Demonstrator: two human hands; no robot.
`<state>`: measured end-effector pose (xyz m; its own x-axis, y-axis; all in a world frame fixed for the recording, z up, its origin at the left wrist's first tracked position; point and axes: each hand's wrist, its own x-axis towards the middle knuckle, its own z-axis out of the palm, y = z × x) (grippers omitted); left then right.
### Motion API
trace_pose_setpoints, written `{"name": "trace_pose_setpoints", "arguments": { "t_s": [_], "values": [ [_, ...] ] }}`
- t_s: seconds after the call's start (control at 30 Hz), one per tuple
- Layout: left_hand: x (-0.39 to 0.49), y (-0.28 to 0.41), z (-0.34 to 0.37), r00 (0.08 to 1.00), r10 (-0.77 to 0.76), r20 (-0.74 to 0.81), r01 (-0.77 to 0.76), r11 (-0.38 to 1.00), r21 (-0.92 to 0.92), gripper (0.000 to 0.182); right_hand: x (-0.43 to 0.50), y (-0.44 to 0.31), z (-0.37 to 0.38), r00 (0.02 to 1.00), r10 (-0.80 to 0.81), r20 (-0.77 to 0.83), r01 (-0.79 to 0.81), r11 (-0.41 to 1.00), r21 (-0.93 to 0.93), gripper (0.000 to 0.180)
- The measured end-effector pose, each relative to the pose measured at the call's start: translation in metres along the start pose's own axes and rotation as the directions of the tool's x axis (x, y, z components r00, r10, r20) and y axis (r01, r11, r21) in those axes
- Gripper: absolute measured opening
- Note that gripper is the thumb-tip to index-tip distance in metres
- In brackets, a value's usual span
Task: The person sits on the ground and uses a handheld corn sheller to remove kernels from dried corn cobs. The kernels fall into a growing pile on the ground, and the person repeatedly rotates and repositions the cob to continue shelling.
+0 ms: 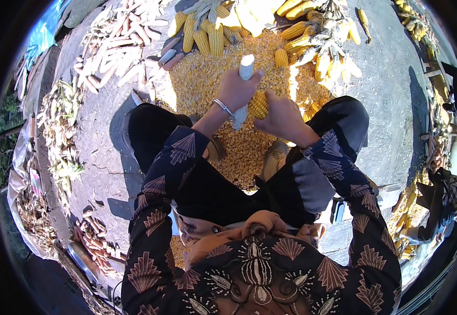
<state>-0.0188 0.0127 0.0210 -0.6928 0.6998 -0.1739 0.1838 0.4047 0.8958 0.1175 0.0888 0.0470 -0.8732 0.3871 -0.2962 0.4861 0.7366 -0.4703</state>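
Observation:
My left hand (pixel 234 89) is wrapped around a pale bare corn cob (pixel 245 71), whose two ends stick out above and below the fist. A silver bangle circles that wrist. In my right hand (pixel 285 117) is a yellow ear of corn (pixel 258 105), with its kernels still on the part that shows. The ear lies close against the left hand and the cob; I cannot tell whether they touch. Beneath both hands spreads a heap of loose corn kernels (pixel 240 157), reaching down between my feet.
Whole yellow ears (pixel 215 38) lie at the heap's far edge, some with dry husks (pixel 325 49). Stripped cobs (pixel 122 43) are piled at the upper left. Husks (pixel 61 130) line the left side. Another person (pixel 454 197) is at the far right, beside more corn.

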Motion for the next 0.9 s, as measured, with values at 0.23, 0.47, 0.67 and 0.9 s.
{"name": "trace_pose_setpoints", "arguments": {
  "t_s": [0.23, 0.47, 0.67, 0.9],
  "values": [
    [-0.001, -0.003, -0.017, 0.982, 0.003, 0.189, 0.088, 0.878, -0.47, 0.037, 0.003, 0.003, -0.014, 1.0, 0.017, -0.003, -0.015, 0.967, 0.255, 0.067],
    [-0.033, 0.01, -0.003, 0.911, 0.387, 0.143, -0.405, 0.905, 0.131, 0.041, 0.004, 0.008, 0.005, 0.993, -0.11, -0.046, 0.119, 0.897, 0.426, 0.063],
    [0.009, -0.009, 0.01, 0.994, -0.02, 0.111, 0.032, 0.994, -0.105, 0.029, 0.004, 0.001, -0.003, 0.999, 0.035, -0.021, -0.035, 0.999, 0.021, 0.07],
    [0.019, -0.012, -0.003, 0.958, -0.1, 0.268, 0.272, 0.607, -0.746, 0.034, 0.007, 0.016, 0.0, 0.988, -0.124, -0.089, 0.152, 0.8, 0.581, 0.065]
  ]
}}
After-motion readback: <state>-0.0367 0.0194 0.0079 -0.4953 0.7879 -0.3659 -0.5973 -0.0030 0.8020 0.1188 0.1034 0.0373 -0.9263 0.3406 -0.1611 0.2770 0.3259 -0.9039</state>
